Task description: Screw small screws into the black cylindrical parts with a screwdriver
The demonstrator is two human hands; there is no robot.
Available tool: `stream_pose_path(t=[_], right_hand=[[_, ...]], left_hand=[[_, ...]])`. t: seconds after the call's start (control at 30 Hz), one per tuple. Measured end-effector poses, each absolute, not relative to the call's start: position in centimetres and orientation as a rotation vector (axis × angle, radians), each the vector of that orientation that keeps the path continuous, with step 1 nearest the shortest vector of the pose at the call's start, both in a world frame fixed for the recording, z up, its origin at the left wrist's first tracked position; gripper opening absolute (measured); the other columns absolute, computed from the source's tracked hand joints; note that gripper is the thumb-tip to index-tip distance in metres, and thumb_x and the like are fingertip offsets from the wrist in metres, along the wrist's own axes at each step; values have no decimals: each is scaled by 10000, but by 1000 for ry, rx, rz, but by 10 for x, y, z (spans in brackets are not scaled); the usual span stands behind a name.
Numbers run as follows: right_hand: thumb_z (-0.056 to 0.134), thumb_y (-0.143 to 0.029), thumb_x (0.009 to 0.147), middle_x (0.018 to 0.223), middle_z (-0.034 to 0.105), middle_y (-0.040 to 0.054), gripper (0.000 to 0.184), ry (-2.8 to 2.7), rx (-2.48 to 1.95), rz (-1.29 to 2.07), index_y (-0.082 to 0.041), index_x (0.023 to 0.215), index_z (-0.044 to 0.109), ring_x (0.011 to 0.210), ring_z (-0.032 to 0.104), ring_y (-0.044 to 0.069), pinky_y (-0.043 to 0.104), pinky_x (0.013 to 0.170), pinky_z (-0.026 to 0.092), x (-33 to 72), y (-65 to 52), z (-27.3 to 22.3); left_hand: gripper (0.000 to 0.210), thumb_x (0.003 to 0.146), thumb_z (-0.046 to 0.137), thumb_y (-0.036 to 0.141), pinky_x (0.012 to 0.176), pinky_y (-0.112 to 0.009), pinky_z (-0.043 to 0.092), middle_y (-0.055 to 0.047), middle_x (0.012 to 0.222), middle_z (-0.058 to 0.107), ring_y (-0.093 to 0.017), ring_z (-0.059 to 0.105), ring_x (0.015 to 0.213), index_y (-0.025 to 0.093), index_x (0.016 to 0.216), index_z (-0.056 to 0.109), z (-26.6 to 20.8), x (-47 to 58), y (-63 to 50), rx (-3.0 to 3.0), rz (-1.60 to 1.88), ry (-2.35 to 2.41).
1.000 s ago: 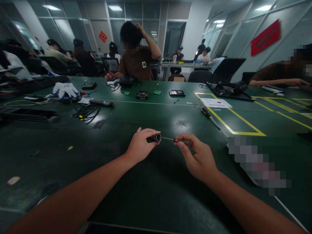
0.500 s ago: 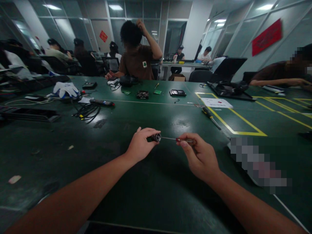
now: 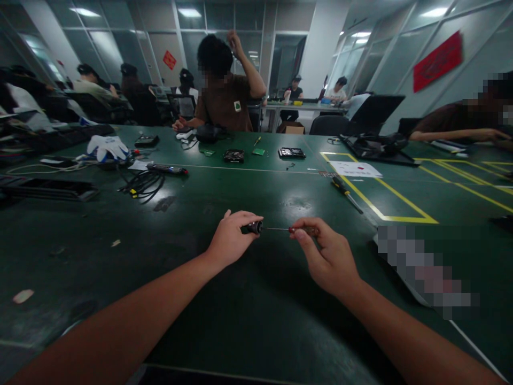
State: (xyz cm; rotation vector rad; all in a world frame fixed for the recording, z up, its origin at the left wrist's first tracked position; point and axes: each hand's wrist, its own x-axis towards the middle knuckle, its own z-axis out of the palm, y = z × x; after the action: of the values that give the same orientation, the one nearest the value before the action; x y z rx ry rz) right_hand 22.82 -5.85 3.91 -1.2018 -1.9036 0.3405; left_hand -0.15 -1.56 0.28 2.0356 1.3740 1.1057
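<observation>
My left hand (image 3: 231,235) is closed around a small dark cylindrical part (image 3: 255,228), its round end turned to the right. Most of that part is hidden by the fingers, and its exact kind I cannot make out. In my right hand (image 3: 329,255) is a screwdriver (image 3: 311,230) with a translucent handle and a red collar, pinched between thumb and fingers. Its thin shaft points left, with the tip at the round end of the dark part. Both hands are above the green table (image 3: 248,331).
Farther off lie a yellow-black screwdriver (image 3: 346,194), a white sheet (image 3: 356,169), opened hard drives (image 3: 292,153) and a green circuit board (image 3: 260,152). White gloves (image 3: 107,148) and coiled black cable (image 3: 145,182) are at left. A co-worker (image 3: 226,101) sits opposite.
The dark part has turned slightly in my left hand, so its round end faces less toward me. The screwdriver stays lined up with it. The co-worker's raised hand has lifted off the head slightly.
</observation>
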Motion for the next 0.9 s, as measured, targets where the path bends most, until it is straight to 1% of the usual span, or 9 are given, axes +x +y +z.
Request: stream_pose_path(t=[0.43,0.5,0.6,0.67,0.77,0.9], right_hand=[[545,-340,1014,922,788,60,181,-1959,-1266,363,-210,1074,655,845,762,232,350,769,544,230,-50,33],[544,-340,1014,931,789,63,184,-1965,-1274,373,-211,1081,656,850,763,234,353,769,545,230,-48,32],[542,-349,1017,943,791,66,191,-1948,-1290,372,-215,1084,660,864,765,240,362,775,545,230,-47,32],[539,-365,1022,939,791,65,200,-1923,-1298,368,-220,1085,661,872,769,246,367,774,545,231,-47,32],[534,-378,1026,938,792,67,211,-1873,-1295,369,-222,1085,663,874,774,251,377,780,548,232,-47,33],[539,-387,1025,931,791,62,214,-1812,-1289,351,-225,1086,666,881,776,254,388,796,549,235,-47,36]], left_hand=[[383,802,811,117,1230,-660,266,-33,1227,760,-276,668,1206,301,1136,782,2,-3,-13,2019,1045,1429],[390,795,815,104,1216,-629,328,-35,1215,764,-271,676,1186,292,1135,784,3,-3,-13,2021,1052,1422],[423,792,801,69,1142,-518,471,-44,1218,760,-251,685,1171,263,1166,774,4,-4,-13,2006,1112,1379],[430,806,782,62,1102,-464,519,-50,1231,751,-242,687,1176,248,1193,762,5,-5,-13,1997,1147,1354],[432,862,738,96,1131,-458,508,-59,1291,724,-246,668,1226,249,1266,723,6,-6,-13,2030,1120,1346],[428,962,627,188,1173,-486,469,-91,1412,654,-276,608,1323,232,1388,634,6,-7,-11,2132,940,1371]])
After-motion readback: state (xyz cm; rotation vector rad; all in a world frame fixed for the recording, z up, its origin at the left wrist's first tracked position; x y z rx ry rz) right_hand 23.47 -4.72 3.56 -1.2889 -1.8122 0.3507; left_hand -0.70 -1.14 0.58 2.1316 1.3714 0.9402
